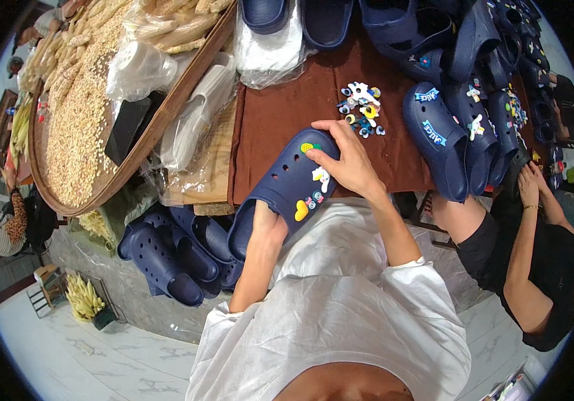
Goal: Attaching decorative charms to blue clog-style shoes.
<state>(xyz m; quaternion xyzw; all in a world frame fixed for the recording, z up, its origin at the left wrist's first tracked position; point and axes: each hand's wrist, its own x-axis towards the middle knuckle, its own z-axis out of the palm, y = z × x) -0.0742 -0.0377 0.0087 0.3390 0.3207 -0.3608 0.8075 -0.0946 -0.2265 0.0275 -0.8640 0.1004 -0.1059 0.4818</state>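
Navy clogs (156, 257) are grouped low at left; beside them, the left hand (269, 226) enters the held shoe (285, 186), fingers hidden, grip cannot be determined. Shoe is tilted at the worktop's (270, 127) near edge, its toe grasped by the right hand's (352, 164) fingers, thumb beside a pineapple charm (307, 147). Further right: loose charms (367, 110), then decorated clogs (434, 130).

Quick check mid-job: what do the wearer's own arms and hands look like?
The right hand is ungloved, with no ring or bracelet showing. The left hand is mostly hidden, but its wrist is bare too. Loose, plain white sleeves end around the elbows, leaving the forearms uncovered.
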